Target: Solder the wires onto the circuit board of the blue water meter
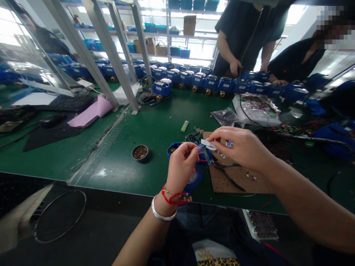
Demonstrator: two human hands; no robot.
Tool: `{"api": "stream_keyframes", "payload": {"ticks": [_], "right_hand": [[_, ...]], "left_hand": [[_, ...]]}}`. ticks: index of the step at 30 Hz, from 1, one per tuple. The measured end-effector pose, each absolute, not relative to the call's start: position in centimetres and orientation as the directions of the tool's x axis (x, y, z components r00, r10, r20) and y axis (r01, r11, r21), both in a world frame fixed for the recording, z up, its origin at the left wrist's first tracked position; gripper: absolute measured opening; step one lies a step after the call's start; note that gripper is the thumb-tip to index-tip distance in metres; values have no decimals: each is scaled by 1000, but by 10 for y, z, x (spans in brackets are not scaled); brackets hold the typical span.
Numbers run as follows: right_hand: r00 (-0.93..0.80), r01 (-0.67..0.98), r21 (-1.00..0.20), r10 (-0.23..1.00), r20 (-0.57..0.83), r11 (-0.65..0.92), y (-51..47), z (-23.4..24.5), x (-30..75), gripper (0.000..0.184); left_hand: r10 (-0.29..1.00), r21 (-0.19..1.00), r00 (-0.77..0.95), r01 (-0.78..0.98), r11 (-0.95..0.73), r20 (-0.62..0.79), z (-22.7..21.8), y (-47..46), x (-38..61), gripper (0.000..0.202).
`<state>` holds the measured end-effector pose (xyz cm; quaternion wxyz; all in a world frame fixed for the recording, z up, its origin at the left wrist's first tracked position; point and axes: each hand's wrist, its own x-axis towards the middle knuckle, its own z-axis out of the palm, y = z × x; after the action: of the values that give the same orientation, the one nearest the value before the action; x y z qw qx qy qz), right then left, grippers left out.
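My left hand is closed, its fingertips pinching thin wires over an opened blue meter housing. The palm hides much of that housing. Close beside it, my right hand pinches a small white piece between thumb and fingers; whether it is paper or tape I cannot tell. Under both hands lies a blue part with a green board, crossed by a red wire. Below the left hand shows a round clear-and-blue part. Pliers with dark handles rest on a cardboard sheet beneath my right forearm.
A small round tin holds brown bits. A green battery-like piece lies farther back. Several blue meters line the table's rear, near plastic bags. Metal posts rise at left; co-workers stand across the table.
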<state>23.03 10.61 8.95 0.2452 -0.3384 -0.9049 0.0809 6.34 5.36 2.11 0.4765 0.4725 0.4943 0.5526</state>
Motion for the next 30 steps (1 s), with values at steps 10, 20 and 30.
{"api": "stream_keyframes", "payload": {"ticks": [10,20,30], "right_hand": [[-637,579,-365,684,355,729,107,74,222,11],[-353,516,-827,935,29,221,90,67,210,22],[-340,239,-970,939,-50,35,89,50,203,32]], "left_hand": [[994,997,-97,-56,-53,48,21,53,63,17],[992,993,-117,-106,-51,39,22,52,63,18],[992,995,-115,-76,-59,50,24,52,62,19]]}}
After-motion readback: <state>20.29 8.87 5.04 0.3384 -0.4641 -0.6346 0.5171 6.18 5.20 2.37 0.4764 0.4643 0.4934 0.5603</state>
